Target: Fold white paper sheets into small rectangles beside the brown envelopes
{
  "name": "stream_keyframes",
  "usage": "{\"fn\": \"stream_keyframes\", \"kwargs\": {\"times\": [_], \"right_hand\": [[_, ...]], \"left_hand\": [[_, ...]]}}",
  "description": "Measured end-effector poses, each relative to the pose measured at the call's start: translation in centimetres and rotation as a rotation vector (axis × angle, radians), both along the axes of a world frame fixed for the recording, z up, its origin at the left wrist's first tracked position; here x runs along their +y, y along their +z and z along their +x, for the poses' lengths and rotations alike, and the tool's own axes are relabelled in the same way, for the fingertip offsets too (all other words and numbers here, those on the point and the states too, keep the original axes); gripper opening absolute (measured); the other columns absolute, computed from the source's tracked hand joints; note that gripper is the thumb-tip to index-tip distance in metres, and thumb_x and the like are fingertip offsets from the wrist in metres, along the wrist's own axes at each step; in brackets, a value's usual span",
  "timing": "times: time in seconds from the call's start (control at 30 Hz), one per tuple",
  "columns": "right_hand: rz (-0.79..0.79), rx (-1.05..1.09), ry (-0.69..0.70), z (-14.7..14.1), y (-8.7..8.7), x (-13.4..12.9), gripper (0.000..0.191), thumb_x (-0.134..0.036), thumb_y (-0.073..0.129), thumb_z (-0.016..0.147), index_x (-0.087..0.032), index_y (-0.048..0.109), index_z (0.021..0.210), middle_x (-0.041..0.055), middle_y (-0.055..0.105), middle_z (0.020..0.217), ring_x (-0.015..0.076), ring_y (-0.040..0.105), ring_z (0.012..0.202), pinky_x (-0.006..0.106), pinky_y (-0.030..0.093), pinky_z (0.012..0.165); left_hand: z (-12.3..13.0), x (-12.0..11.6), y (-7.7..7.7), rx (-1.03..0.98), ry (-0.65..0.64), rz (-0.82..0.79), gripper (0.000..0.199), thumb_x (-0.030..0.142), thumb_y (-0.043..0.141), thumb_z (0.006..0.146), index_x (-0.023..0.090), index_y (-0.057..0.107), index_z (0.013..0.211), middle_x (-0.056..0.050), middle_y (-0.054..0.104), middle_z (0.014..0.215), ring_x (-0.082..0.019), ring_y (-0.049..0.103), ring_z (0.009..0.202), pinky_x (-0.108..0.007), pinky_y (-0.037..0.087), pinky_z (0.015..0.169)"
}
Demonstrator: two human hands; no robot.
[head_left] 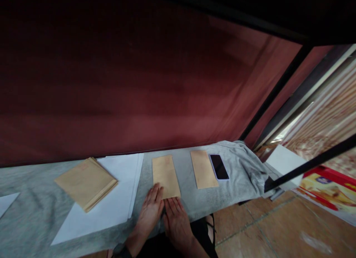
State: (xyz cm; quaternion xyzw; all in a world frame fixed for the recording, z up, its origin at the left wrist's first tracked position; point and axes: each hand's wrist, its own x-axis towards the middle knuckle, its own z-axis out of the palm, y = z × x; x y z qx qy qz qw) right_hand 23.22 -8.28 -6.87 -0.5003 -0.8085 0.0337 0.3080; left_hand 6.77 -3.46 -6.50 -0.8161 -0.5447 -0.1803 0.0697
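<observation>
A tan paper envelope (166, 172) lies flat on the grey cloth in front of me. My left hand (151, 206) rests on its lower left corner with the fingers stretched out. Along the near edge of the same envelope, my right hand (175, 215) lies with its fingers extended flat, the tips touching that edge. The two hands are side by side, thumbs close together. Another tan envelope (204, 169) lies apart to the right. On the left, a stack of tan envelopes (86, 184) sits turned at an angle on white paper sheets (116, 200).
A phone (219, 167) lies beside the right envelope. Grey cloth (236, 193) covers the narrow table, with a dark red panel (125, 132) behind it. Black frame bars (278, 89) stand at the right. A red and yellow box (330, 191) is on the tiled floor.
</observation>
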Motion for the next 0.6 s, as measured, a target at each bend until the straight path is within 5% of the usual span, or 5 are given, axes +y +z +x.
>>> {"fn": "stream_keyframes", "kwargs": {"times": [0.4,0.6], "right_hand": [[0.034,0.018,-0.114,-0.9,-1.4,0.9,0.038,-0.024,0.052,0.094,-0.015,0.064,0.129,0.0157,0.067,0.129,0.0304,0.060,0.124,0.051,0.047,0.108],[-0.019,0.050,-0.090,0.5,0.2,0.1,0.041,-0.018,0.049,0.093,-0.017,0.059,0.133,0.0124,0.066,0.132,0.0277,0.057,0.127,0.049,0.044,0.111]], "left_hand": [[0.1,-0.1,-0.4,-0.059,0.005,-0.113,0.066,0.004,0.038,0.083,0.011,0.045,0.148,-0.014,0.051,0.152,-0.024,0.046,0.142,-0.041,0.045,0.113],[0.2,-0.2,0.1,-0.063,-0.024,-0.072,0.053,0.014,0.041,0.091,0.012,0.052,0.142,-0.014,0.055,0.149,-0.024,0.050,0.138,-0.041,0.047,0.111]]}}
